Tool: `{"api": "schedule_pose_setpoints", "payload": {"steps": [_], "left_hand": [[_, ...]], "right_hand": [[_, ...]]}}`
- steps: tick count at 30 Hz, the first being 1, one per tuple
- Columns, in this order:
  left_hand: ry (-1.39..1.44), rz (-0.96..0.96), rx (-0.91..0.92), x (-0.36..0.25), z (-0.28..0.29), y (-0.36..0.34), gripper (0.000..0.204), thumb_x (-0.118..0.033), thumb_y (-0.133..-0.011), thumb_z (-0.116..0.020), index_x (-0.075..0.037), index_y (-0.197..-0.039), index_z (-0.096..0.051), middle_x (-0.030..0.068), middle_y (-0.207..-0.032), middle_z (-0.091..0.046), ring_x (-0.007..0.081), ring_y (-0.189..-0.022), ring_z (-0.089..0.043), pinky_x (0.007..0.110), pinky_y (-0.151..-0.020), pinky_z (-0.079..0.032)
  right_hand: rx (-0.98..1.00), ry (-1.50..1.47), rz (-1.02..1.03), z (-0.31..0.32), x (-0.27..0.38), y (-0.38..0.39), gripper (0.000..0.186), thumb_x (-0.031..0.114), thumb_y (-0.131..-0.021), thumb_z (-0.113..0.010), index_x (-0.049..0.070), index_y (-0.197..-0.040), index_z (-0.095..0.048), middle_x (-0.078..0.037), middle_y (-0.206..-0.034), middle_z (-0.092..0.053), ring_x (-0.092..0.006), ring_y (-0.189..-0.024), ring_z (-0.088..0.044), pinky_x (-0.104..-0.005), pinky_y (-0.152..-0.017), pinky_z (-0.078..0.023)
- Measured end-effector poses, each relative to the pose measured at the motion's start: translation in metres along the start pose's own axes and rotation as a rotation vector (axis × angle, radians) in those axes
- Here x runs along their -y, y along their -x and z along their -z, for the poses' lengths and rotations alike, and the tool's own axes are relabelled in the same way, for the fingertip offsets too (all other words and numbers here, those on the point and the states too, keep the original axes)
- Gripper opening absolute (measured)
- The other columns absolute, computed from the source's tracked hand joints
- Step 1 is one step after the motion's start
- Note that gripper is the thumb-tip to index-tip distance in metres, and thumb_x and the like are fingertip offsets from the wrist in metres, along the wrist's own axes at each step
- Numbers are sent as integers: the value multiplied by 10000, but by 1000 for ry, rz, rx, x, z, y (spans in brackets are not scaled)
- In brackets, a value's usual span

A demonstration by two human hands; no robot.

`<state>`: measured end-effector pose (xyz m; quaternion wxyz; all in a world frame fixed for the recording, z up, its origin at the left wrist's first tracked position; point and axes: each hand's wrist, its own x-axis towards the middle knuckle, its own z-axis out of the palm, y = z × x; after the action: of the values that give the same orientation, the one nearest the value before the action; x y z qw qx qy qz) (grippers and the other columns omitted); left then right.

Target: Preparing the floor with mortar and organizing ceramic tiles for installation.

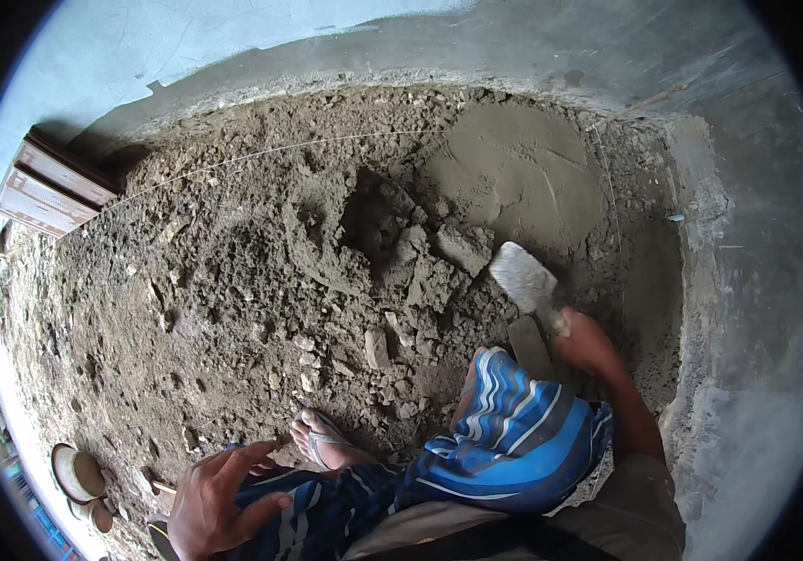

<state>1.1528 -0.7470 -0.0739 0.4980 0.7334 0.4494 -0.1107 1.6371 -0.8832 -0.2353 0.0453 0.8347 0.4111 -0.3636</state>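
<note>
My right hand (590, 344) grips the handle of a trowel (523, 277). Its broad, mortar-smeared blade points up and left, over the dirt beside the clumpy mortar heap (401, 245). Beyond the blade lies a smooth, spread patch of wet grey mortar (523, 168) near the wall corner. A flat grey slab (530, 348) rests close to my right hand, by my bent knee. My left hand (217, 505) hovers at or on my left knee, fingers apart and holding nothing; whether it touches the knee I cannot tell.
Stacked brown tiles (54, 189) lean at the far left. A thin string (233, 161) runs from them across the rubble toward the right corner. Stone pieces (376, 348) lie before my sandalled foot (322, 439). Round containers (78, 474) stand lower left. Plastered walls (766, 271) bound the right and far sides.
</note>
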Motion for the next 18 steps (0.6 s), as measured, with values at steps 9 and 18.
{"api": "schedule_pose_setpoints", "payload": {"steps": [9, 18], "left_hand": [[-108, -108, 86, -22, 1, -31, 537, -160, -855, -703, -71, -1357, -535, 142, -1135, -691, 327, -1031, -685, 410, -880, -532], [-142, -167, 44, -37, 5, -36, 576, -171, -822, -740, -49, -1349, -542, 144, -1066, -703, 325, -964, -697, 397, -835, -549]], "right_hand": [[116, -732, 56, -57, 55, -111, 462, 185, -803, -666, -83, -1157, -537, -187, -840, -644, -262, -755, -657, -412, -694, -534], [-259, -256, 276, 81, 85, -135, 423, 262, -872, -626, -49, -1144, -536, -206, -877, -661, -334, -834, -674, -424, -769, -530]]}}
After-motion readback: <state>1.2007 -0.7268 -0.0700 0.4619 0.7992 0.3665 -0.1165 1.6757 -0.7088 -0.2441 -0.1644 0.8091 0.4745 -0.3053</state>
